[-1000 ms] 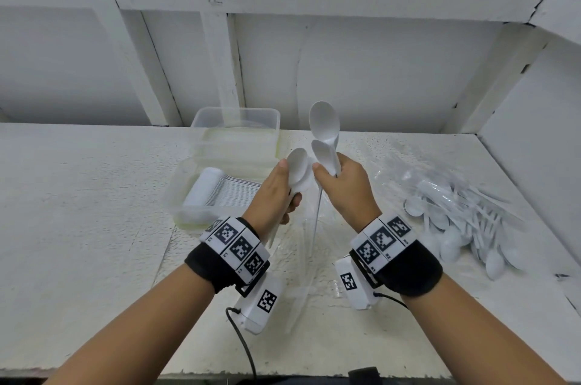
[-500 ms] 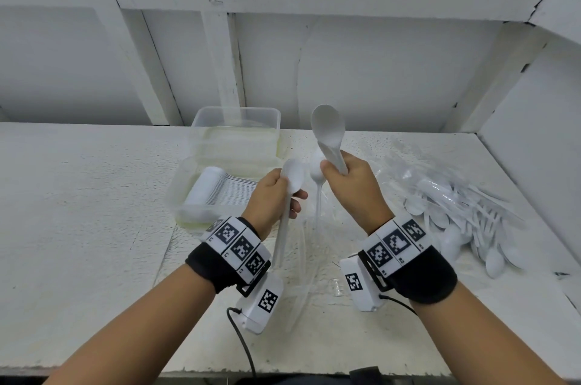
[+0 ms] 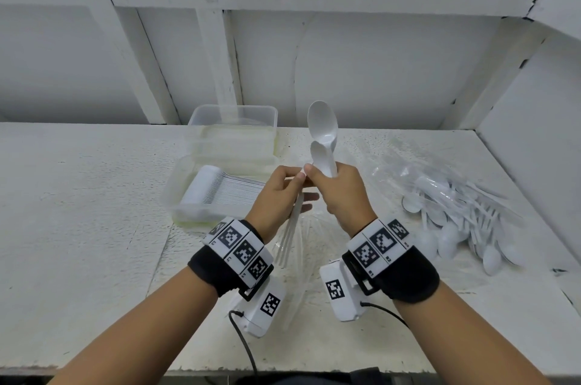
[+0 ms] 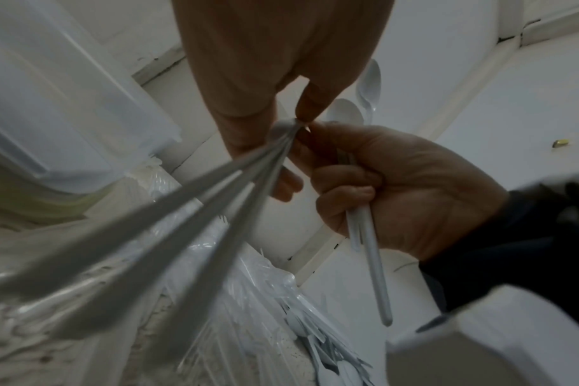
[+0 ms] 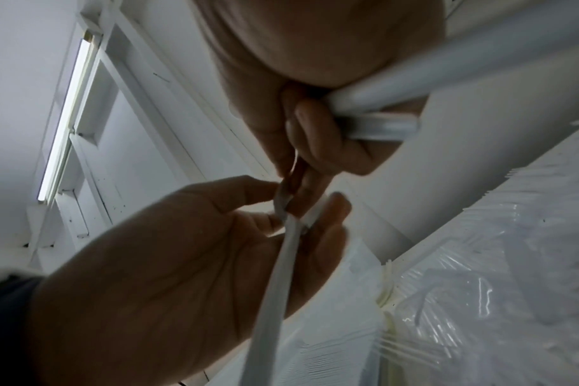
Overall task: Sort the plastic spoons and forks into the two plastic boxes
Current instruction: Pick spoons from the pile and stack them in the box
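The spoons I hold up in my right hand are plain white, as are the handles in my left hand. The pile of cutlery near the table's right edge is white too. The table is off-white and speckled. The boxes toward its far edge are clear, tinged yellow-green. My wristbands are black, bearing white tags with black square patterns.
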Tool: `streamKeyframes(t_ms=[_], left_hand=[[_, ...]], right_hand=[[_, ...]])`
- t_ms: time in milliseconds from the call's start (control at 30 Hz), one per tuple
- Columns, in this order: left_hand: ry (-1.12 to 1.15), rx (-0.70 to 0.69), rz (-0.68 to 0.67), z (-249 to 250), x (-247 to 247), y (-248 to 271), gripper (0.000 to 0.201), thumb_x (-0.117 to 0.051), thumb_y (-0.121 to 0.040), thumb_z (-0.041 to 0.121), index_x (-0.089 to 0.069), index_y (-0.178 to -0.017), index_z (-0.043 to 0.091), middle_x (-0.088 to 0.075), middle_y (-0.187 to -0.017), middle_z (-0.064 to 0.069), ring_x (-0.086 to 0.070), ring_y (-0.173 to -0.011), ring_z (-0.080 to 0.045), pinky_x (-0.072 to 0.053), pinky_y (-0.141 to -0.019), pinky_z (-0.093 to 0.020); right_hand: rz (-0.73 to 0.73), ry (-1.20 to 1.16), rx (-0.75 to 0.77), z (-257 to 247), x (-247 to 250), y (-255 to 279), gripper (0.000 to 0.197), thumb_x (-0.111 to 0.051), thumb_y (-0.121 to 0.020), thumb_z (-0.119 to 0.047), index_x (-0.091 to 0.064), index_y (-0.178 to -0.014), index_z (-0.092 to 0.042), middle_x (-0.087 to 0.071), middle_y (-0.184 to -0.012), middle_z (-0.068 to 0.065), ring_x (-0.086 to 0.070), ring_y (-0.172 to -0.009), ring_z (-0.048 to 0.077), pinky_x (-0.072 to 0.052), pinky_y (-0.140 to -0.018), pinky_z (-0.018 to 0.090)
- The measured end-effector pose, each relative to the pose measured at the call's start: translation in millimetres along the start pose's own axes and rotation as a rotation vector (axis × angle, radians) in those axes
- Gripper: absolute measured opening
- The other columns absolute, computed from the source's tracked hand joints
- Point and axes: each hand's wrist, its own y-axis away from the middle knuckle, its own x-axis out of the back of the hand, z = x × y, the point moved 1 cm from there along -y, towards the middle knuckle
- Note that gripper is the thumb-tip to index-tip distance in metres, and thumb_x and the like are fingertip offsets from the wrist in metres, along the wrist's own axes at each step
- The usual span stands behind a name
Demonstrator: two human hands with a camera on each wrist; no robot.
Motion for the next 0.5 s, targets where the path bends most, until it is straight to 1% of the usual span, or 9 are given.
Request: streamKeyframes(t_ms=[67,133,167,200,267,300,333,400,500], left_hand=[[0.046,0.026,-0.019,3.6,-0.7,-0.1,0.014,-0.035,-0.101,0.021,-0.045,-0.100,0.012,-0.064,-0.086,-0.001,-0.060,-0.067,-0.016,-0.051,-0.064,-0.030],[0.070,0.048,-0.033,6.2,0.6,-1.7,0.020,-0.032,-0.099,0.021,-0.050,-0.093,0.016,-0.059,-0.073,0.004,-0.046,-0.056,-0.011,-0.039,-0.057,-0.027],[0.094,0.064,-0.040,5.9,1.5,-2.9,0.023,-0.031,-0.098,0.024,-0.052,-0.089,0.017,-0.055,-0.068,0.005,-0.040,-0.054,-0.009,-0.035,-0.055,-0.026],[0.130,0.087,-0.046,4.8,2.2,-4.0,0.025,-0.031,-0.098,0.027,-0.052,-0.088,0.017,-0.050,-0.067,0.005,-0.037,-0.054,-0.009,-0.032,-0.054,-0.024],[0.156,0.116,-0.041,2.5,3.5,-5.9,0.026,-0.033,-0.099,0.034,-0.050,-0.093,0.016,-0.044,-0.073,0.002,-0.036,-0.055,-0.008,-0.031,-0.053,-0.023],[0.143,0.120,-0.021,0.6,4.2,-7.1,0.025,-0.036,-0.098,0.037,-0.049,-0.095,0.015,-0.044,-0.077,0.000,-0.036,-0.056,-0.008,-0.031,-0.052,-0.022],[0.137,0.121,0.005,-0.7,4.7,-8.1,0.024,-0.039,-0.098,0.037,-0.048,-0.096,0.015,-0.043,-0.082,-0.002,-0.037,-0.056,-0.009,-0.032,-0.052,-0.022],[0.159,0.121,0.034,-1.1,5.3,-9.5,0.020,-0.042,-0.098,0.035,-0.046,-0.096,0.016,-0.041,-0.084,-0.002,-0.038,-0.056,-0.009,-0.032,-0.052,-0.022],[0.236,0.104,0.023,0.1,6.2,-9.9,0.026,-0.037,-0.099,0.038,-0.047,-0.100,0.014,-0.039,-0.079,0.000,-0.037,-0.057,-0.009,-0.032,-0.053,-0.022]], right_hand=[[-0.035,-0.060,-0.056,-1.2,-0.8,1.5,0.019,-0.056,-0.092,-0.026,-0.059,-0.075,-0.020,-0.067,-0.073,0.000,-0.048,-0.038,-0.002,-0.032,-0.038,0.012],[-0.087,-0.079,-0.104,-2.0,-1.6,2.5,0.020,-0.054,-0.092,-0.030,-0.057,-0.075,-0.021,-0.072,-0.085,0.009,-0.043,-0.038,0.003,-0.031,-0.039,0.019],[-0.116,-0.080,-0.111,-3.1,-1.9,3.4,0.018,-0.053,-0.093,-0.032,-0.057,-0.079,-0.020,-0.071,-0.088,0.010,-0.040,-0.039,0.003,-0.031,-0.040,0.020],[-0.146,-0.094,-0.115,-4.3,-2.2,4.2,0.016,-0.052,-0.094,-0.033,-0.055,-0.086,-0.019,-0.070,-0.086,0.008,-0.038,-0.038,0.003,-0.030,-0.039,0.020],[-0.190,-0.145,-0.138,-5.9,-2.6,4.9,0.020,-0.046,-0.096,-0.034,-0.045,-0.105,-0.016,-0.061,-0.078,0.005,-0.034,-0.037,0.003,-0.028,-0.037,0.019],[-0.199,-0.165,-0.158,-5.8,-2.4,4.8,0.021,-0.043,-0.097,-0.033,-0.040,-0.109,-0.016,-0.054,-0.075,0.005,-0.032,-0.037,0.004,-0.027,-0.037,0.019],[-0.199,-0.179,-0.172,-5.1,-2.2,4.6,0.019,-0.041,-0.098,-0.031,-0.038,-0.109,-0.015,-0.050,-0.074,0.004,-0.032,-0.036,0.004,-0.026,-0.036,0.019],[-0.197,-0.184,-0.176,-2.0,-1.3,6.1,0.014,-0.039,-0.099,-0.025,-0.044,-0.102,-0.013,-0.047,-0.070,0.003,-0.033,-0.037,0.006,-0.027,-0.036,0.019],[-0.170,-0.162,-0.147,3.3,-0.1,10.2,0.017,-0.040,-0.098,-0.020,-0.052,-0.090,-0.012,-0.050,-0.066,0.003,-0.041,-0.037,0.007,-0.033,-0.037,0.020]])
